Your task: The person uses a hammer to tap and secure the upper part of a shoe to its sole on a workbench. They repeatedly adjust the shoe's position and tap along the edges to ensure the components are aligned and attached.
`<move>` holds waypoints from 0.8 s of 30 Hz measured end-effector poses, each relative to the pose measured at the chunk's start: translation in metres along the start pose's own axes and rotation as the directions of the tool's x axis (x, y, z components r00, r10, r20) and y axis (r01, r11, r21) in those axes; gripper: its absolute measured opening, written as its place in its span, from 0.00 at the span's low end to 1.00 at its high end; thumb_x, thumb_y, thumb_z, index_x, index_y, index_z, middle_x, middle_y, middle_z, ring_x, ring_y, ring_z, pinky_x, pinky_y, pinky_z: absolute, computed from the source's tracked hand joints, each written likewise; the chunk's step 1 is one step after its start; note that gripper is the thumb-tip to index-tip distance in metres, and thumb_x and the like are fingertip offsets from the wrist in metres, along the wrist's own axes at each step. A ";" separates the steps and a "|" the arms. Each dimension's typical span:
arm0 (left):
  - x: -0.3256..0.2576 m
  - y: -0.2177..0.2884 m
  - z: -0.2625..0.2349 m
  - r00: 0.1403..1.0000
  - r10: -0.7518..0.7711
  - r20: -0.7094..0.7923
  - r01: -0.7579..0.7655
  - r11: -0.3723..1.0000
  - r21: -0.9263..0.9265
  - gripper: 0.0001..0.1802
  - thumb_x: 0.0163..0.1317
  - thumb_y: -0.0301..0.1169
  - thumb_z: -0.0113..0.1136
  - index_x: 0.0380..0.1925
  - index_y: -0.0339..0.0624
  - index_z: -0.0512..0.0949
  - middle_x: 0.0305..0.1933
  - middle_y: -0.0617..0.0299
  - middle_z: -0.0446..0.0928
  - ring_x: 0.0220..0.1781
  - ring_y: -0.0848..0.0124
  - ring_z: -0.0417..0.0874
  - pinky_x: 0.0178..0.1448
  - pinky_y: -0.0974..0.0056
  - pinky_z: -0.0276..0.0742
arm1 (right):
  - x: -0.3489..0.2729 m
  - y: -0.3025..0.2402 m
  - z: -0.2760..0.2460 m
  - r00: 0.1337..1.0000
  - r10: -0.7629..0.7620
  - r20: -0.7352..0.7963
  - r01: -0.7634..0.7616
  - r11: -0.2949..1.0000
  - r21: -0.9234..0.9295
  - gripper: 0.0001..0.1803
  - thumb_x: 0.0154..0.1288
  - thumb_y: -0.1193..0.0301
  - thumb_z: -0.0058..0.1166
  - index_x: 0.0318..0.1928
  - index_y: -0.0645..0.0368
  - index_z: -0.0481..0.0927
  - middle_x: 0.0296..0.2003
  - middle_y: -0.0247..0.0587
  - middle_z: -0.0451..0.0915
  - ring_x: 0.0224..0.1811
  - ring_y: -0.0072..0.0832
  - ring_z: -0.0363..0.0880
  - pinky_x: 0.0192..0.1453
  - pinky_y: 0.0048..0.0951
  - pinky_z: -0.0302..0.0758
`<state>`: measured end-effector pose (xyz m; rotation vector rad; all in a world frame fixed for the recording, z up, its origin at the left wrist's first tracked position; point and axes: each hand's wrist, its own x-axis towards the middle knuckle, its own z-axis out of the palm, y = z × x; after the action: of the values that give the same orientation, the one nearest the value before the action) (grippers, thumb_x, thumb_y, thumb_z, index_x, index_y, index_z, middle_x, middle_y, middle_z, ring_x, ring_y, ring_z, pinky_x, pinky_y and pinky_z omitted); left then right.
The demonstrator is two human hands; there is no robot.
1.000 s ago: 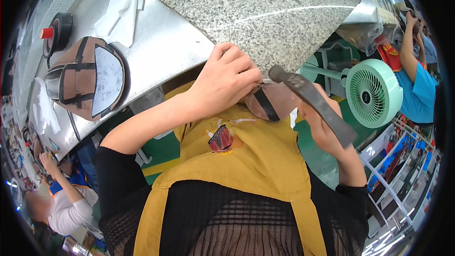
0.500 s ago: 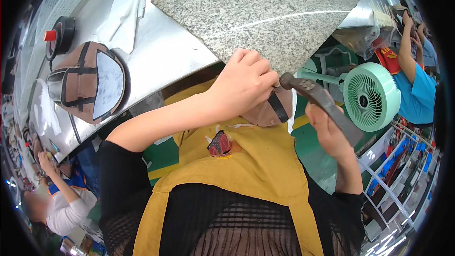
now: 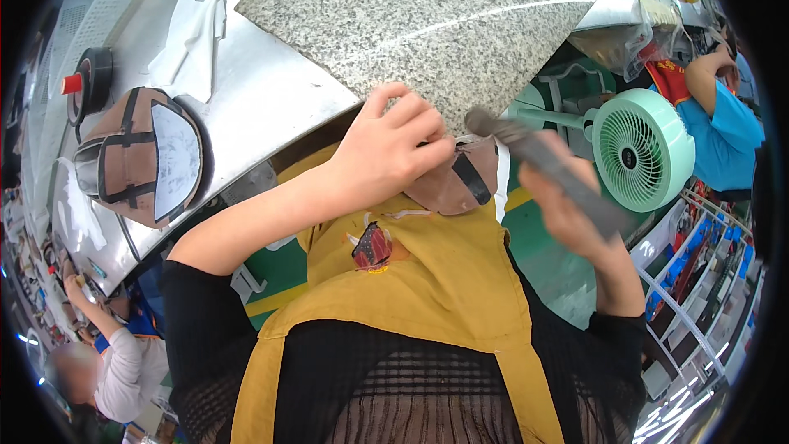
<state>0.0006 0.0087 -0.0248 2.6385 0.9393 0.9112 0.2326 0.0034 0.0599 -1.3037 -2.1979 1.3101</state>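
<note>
Below the speckled granite slab (image 3: 444, 25), hands grip a brown black-striped leather piece (image 3: 460, 185) (left (image 3: 394, 152)) and grey hammer (image 3: 542, 164) (right (image 3: 567, 205)).

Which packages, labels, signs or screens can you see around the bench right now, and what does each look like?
White label sheet: on the brown strapped shoe piece at the bench's left; curved, pale, faint marks.
Clear plastic bag: upper right bench edge, crumpled, see-through.
Small dark badge: centre of the green fan, round.
Red patch: on the yellow apron, small, red and dark.
No screens or signs show.
</note>
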 end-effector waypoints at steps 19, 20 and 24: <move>-0.007 -0.003 -0.005 0.999 0.042 0.035 -0.043 0.999 0.030 0.12 0.42 0.29 0.60 0.31 0.49 0.77 0.31 0.69 0.70 0.41 0.69 0.70 0.54 0.57 0.65 | 0.003 -0.017 -0.005 0.997 -0.071 0.038 0.075 0.990 -0.116 0.15 0.64 0.75 0.45 0.50 0.64 0.69 0.26 0.52 0.75 0.30 0.52 0.76 0.31 0.36 0.71; -0.006 -0.002 -0.006 0.998 0.063 0.028 -0.065 0.996 0.065 0.12 0.42 0.28 0.60 0.32 0.49 0.77 0.31 0.69 0.70 0.41 0.69 0.71 0.54 0.57 0.65 | 0.003 -0.019 -0.004 0.996 -0.071 0.051 0.078 0.988 -0.137 0.15 0.62 0.75 0.46 0.50 0.64 0.69 0.28 0.53 0.75 0.30 0.52 0.76 0.31 0.37 0.72; -0.008 -0.004 -0.009 0.999 -0.027 0.037 0.027 1.000 -0.012 0.12 0.41 0.29 0.61 0.30 0.49 0.77 0.30 0.68 0.69 0.39 0.67 0.70 0.51 0.58 0.65 | 0.006 -0.013 0.011 0.987 -0.065 0.149 0.102 0.962 -0.253 0.15 0.59 0.73 0.48 0.48 0.62 0.68 0.32 0.56 0.77 0.30 0.51 0.78 0.31 0.44 0.74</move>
<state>-0.0117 0.0065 -0.0231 2.6160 0.9549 0.8560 0.2156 -0.0006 0.0627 -1.2207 -2.5646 1.1420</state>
